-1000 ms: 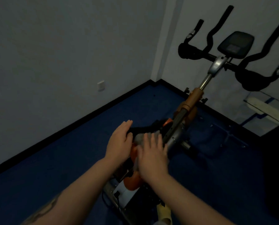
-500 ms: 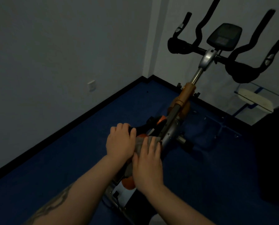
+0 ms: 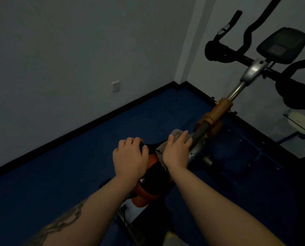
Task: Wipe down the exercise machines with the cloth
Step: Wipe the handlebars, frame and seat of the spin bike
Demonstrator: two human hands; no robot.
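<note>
An exercise bike (image 3: 219, 114) with an orange and silver frame stands in the room's corner, its black handlebars (image 3: 224, 52) and console (image 3: 283, 45) at the upper right. My right hand (image 3: 175, 151) presses a grey cloth (image 3: 176, 134) flat onto the frame beside the sloping silver tube. My left hand (image 3: 129, 157) has its fingers curled over a black part of the bike just left of the cloth. The frame under both hands is mostly hidden.
Blue carpet (image 3: 77, 174) covers the floor up to a black skirting board. A grey wall with a white socket (image 3: 115, 86) is on the left. A white and blue piece of equipment (image 3: 300, 121) sits at the right edge.
My right hand has pushed the cloth forward along the frame toward the silver tube. My left hand has curled and stayed on the black part. The view has shifted left.
</note>
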